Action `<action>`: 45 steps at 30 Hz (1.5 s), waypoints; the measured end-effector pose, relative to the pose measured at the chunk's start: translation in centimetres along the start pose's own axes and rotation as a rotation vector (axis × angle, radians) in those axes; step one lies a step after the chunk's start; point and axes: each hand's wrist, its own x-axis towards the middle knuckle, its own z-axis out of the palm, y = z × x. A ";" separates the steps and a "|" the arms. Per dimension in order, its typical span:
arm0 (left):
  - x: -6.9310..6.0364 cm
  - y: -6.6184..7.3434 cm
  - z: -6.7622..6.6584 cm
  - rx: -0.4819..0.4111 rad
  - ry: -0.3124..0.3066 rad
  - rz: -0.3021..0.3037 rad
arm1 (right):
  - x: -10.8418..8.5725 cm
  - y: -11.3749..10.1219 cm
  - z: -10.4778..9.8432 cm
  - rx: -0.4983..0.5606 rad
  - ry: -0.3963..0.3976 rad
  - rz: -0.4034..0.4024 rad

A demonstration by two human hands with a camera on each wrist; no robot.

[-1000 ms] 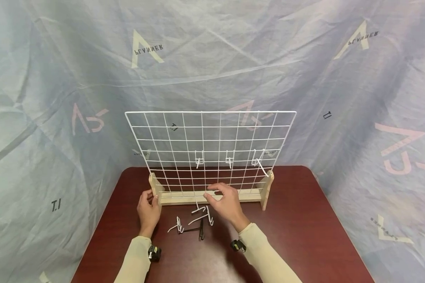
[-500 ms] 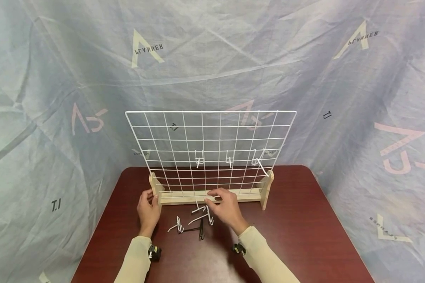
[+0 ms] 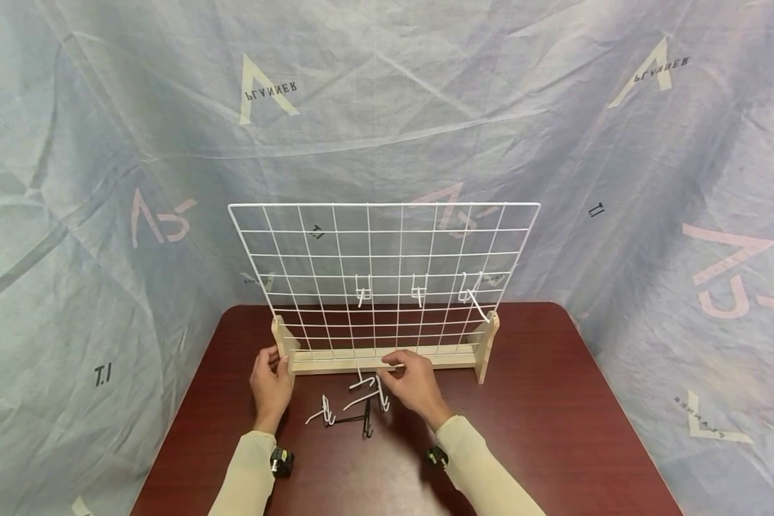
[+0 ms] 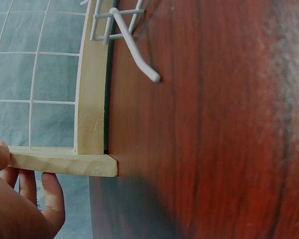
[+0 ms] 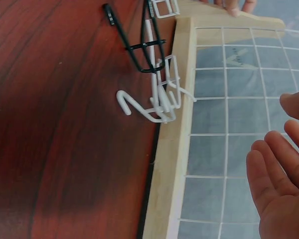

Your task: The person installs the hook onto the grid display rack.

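Note:
My left hand [image 3: 272,387] grips the left end piece of a wooden stand [image 3: 287,347], thumb on one side and fingertips on the other, as the left wrist view also shows. The stand bears an upright white wire grid panel [image 3: 368,231]. My right hand [image 3: 416,387] hovers in front of the panel's lower middle, thumb and fingers apart; in the right wrist view its palm [image 5: 284,199] holds nothing. Just left of it on the table lie several loose wire hooks, among them a white hook [image 3: 383,395], another white hook [image 3: 326,411] and a black hook [image 3: 368,421].
Three white hooks hang on the grid: a left one [image 3: 362,294], a middle one [image 3: 418,292] and a right one [image 3: 469,295], whose prong points forward. The red-brown table [image 3: 542,430] is surrounded by grey cloth walls [image 3: 387,129].
My right hand has come down and slightly nearer, towards the loose hooks. The left hand stays on the stand, and the hooks have not visibly moved.

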 end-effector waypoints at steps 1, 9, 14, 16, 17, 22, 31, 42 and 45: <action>0.0 0.0 0.0 0.000 0.001 0.001 | -0.1 0.1 0.1 -0.009 -0.009 0.010; -0.1 0.1 -0.1 0.014 -0.008 -0.003 | -0.5 1.2 0.6 -0.141 -0.064 0.005; -0.1 0.0 0.0 0.010 -0.005 0.005 | -1.0 1.7 0.9 -0.147 -0.113 0.014; -0.1 -0.1 0.0 0.007 -0.003 0.008 | -1.3 1.9 1.0 -0.149 -0.133 0.010; -0.1 -0.1 0.0 0.006 -0.003 0.008 | -1.5 2.0 1.0 -0.155 -0.144 0.005; -0.2 0.0 0.0 0.005 0.002 0.004 | -2.4 2.4 1.2 -0.198 -0.197 0.027; -0.1 -0.1 0.0 0.002 0.004 0.007 | -3.2 3.1 2.1 -0.224 -0.262 0.044; -0.1 0.2 -0.1 0.005 0.002 -0.006 | -3.5 3.6 2.8 -0.205 -0.266 0.069; -0.1 0.2 -0.1 0.006 -0.005 -0.010 | -3.6 3.6 2.8 -0.203 -0.265 0.072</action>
